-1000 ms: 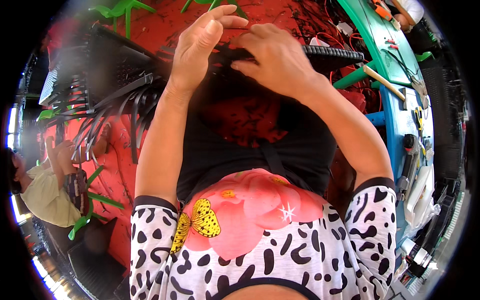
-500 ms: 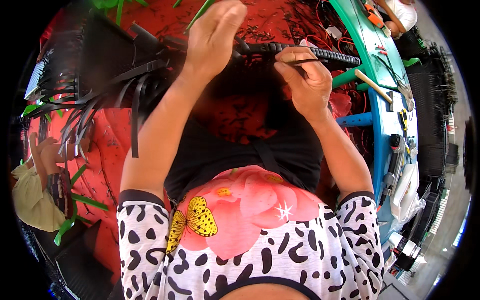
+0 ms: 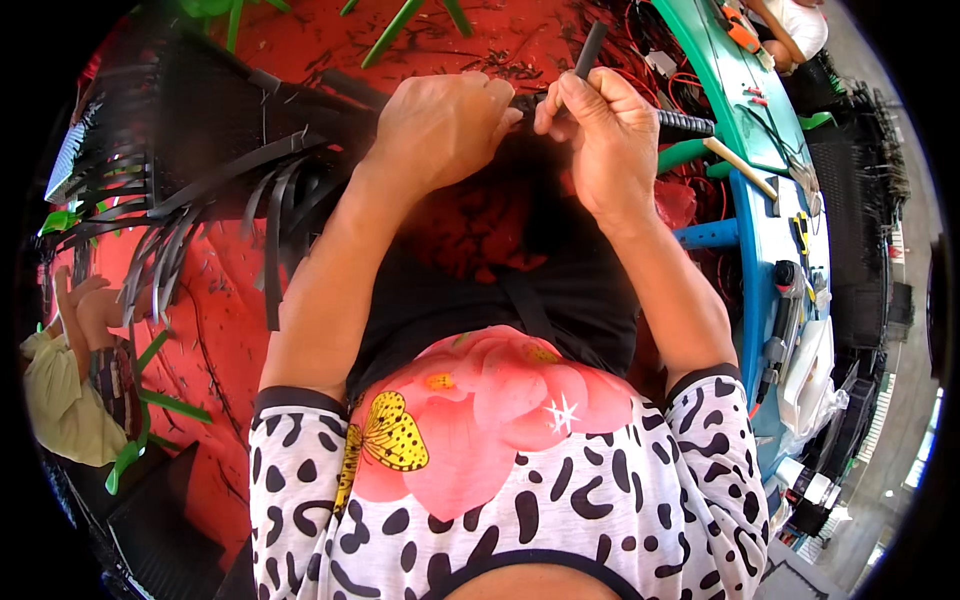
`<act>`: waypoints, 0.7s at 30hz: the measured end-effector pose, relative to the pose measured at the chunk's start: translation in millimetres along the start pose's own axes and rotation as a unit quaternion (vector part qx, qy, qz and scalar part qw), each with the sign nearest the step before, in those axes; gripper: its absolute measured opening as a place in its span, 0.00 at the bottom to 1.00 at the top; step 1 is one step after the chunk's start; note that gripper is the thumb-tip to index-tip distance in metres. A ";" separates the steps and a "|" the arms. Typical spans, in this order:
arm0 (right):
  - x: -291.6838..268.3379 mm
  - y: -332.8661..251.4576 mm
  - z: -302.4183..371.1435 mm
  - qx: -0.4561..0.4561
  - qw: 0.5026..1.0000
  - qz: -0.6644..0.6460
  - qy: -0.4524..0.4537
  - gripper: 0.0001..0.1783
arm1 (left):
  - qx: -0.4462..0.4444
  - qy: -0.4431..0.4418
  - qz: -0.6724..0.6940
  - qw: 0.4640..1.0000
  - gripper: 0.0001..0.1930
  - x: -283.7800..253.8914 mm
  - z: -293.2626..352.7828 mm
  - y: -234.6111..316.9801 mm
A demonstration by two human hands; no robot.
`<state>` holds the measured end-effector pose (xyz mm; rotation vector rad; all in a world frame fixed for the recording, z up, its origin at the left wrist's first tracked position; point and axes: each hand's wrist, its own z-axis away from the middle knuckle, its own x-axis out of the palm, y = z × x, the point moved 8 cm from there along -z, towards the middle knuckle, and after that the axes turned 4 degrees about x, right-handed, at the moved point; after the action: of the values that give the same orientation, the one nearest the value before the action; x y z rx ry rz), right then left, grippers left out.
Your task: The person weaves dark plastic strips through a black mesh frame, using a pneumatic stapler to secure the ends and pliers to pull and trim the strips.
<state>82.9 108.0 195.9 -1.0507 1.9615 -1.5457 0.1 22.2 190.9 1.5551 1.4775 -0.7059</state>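
Observation:
My right hand (image 3: 605, 125) is closed, thumb against fingers, on a flat black strip (image 3: 592, 48) whose end sticks up above the knuckles. Just left of it, my left hand (image 3: 440, 130) curls with its fingertips turned toward the right hand; whatever they pinch is hidden. Both hands are over a black-wrapped bar (image 3: 685, 122), which shows past my right hand with strip wound round it in close turns. To the left is a dark woven panel (image 3: 200, 120), and loose black strips (image 3: 275, 215) hang from its edge beside my left forearm.
On the right stand a green table (image 3: 745, 80) and a blue table (image 3: 757, 260) with hand tools, including a wooden-handled hammer (image 3: 740, 167). Strip scraps litter the red floor covering (image 3: 215, 350). One person (image 3: 75, 390) sits at far left; another (image 3: 795, 35) is at upper right.
My left hand has come down from the top to beside the bar. My right hand has risen slightly and turned, and the strip in it now points upward.

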 end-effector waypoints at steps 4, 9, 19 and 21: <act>3.4 -15.9 -6.3 0.012 0.997 0.062 -0.039 0.13 | -0.008 0.016 -0.012 1.000 0.08 0.5 0.8 0.2; 24.7 -26.8 -36.7 0.056 0.969 0.200 -0.131 0.10 | -0.002 0.037 -0.007 0.999 0.09 0.3 2.4 1.2; 27.0 29.2 -96.5 -0.075 0.863 0.484 -0.124 0.15 | 0.004 0.029 -0.049 0.998 0.09 1.3 -0.4 2.8; 30.0 44.2 -99.8 -0.023 0.864 0.478 -0.159 0.15 | -0.003 0.024 -0.052 0.998 0.10 1.5 1.9 0.3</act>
<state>-21.2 151.3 186.1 -0.1948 1.8193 -0.7148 0.9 21.3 188.8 1.5078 1.6042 -0.7279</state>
